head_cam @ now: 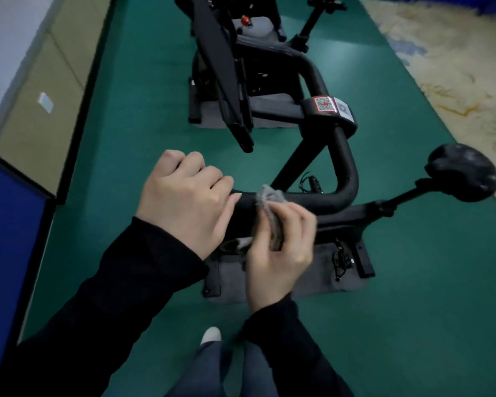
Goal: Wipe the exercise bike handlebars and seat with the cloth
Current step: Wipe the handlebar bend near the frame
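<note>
Left hand (184, 196) grips the handlebar (321, 200), right hand (281, 247) clutches the bunched cloth (269, 197) against it, and that wad may skip the underside

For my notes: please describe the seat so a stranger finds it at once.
Find the near bike on the green floor. At its right end a thin post carries the seat. It is the only rounded black pad, near the pale carpet.

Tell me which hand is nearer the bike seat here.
Right. The right hand, holding the grey cloth against the handlebar, is closer to the seat, which lies to its right. The left hand grips the handlebar's end, farther left.
</note>
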Tool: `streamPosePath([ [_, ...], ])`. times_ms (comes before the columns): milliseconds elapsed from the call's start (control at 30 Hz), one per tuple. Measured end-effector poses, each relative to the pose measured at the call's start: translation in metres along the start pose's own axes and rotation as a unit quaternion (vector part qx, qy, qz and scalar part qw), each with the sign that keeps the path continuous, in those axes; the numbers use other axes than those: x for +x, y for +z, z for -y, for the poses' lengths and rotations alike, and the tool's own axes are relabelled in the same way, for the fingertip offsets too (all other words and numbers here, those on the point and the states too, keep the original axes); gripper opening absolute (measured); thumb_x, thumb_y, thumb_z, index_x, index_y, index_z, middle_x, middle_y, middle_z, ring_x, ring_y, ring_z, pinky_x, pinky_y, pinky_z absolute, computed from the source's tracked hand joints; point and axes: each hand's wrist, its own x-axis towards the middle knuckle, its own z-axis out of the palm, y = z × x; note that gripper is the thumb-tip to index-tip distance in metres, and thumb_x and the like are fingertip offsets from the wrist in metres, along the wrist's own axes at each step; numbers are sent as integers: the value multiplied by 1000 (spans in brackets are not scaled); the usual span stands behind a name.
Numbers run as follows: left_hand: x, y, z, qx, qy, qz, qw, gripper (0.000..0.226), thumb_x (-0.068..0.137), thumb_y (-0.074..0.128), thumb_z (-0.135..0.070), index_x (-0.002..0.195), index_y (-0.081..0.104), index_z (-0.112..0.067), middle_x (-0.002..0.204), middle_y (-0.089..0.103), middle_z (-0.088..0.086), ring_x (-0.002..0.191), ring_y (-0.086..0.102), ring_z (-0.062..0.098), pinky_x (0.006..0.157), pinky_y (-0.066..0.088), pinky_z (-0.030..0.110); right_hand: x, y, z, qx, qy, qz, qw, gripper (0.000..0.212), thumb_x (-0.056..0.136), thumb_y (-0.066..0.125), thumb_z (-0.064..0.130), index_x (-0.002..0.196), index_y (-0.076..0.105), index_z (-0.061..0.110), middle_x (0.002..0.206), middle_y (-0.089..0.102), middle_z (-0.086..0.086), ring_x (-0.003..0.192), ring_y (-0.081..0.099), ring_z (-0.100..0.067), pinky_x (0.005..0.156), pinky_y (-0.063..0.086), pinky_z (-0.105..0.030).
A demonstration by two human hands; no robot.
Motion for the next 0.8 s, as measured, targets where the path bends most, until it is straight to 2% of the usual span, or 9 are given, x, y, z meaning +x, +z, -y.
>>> streamPosePath([
  [133,0,0,3,-50,2,-29,998,23,88,55,-23,77,71,-10,74,71,1,71,61,28,79,31,36,-15,12,8,12,15,-21,1000,7,86,67,1,91,69,-3,95,57,-13,87,58,-25,83,48,-23],
  [233,0,0,2,-66,-9,-40,997,22,88,56,-20,73,71,-11,73,71,0,69,60,27,79,31,35,-3,5,-5,-9,87,-125,988,7,84,67,-3,90,68,-5,94,57,-17,90,58,-19,83,49,-22],
  [300,-1,1,0,-64,-17,-46,997,23,87,56,-18,71,70,-11,71,70,0,69,59,28,79,30,36,-1,10,-5,8,147,-180,973,7,85,65,-4,92,66,-6,96,56,-17,92,58,-23,83,50,-29],
  [433,-2,3,-1,-58,-9,-49,997,23,89,54,-19,73,69,-11,73,70,0,71,60,28,79,31,37,-18,32,23,78,213,-193,955,7,88,61,4,94,61,5,98,55,-9,95,57,-15,86,46,-22],
  [500,-3,3,1,-56,-4,-51,997,23,89,53,-19,75,69,-12,75,70,0,72,60,28,79,30,38,-21,35,32,147,299,-206,920,10,90,59,11,93,58,20,99,59,-4,94,59,-6,83,45,-15],
  [567,-4,3,2,-56,-2,-52,997,22,90,53,-19,77,69,-12,77,70,0,74,61,28,80,30,38,-20,35,35,210,377,-224,874,12,93,59,13,93,58,25,98,63,2,90,61,2,78,45,-10],
  [667,-5,3,2,-56,-1,-48,997,22,91,53,-19,78,69,-12,78,70,0,75,61,28,80,30,38,-21,31,33,280,464,-240,805,6,93,58,22,98,60,23,107,65,-9,93,65,-12,75,51,-21],
  [733,-5,2,1,-58,1,-45,997,21,91,53,-20,79,69,-13,79,70,0,75,60,28,81,29,38,-21,29,29,308,497,-250,772,10,94,57,20,103,60,19,111,66,-12,92,67,-13,71,52,-20],
  [800,-6,2,1,-60,2,-43,997,21,91,53,-20,80,69,-12,79,70,0,76,60,28,81,29,38,-19,29,30,341,528,-231,743,19,96,55,21,114,60,15,119,65,-14,102,66,-19,81,55,-27],
])
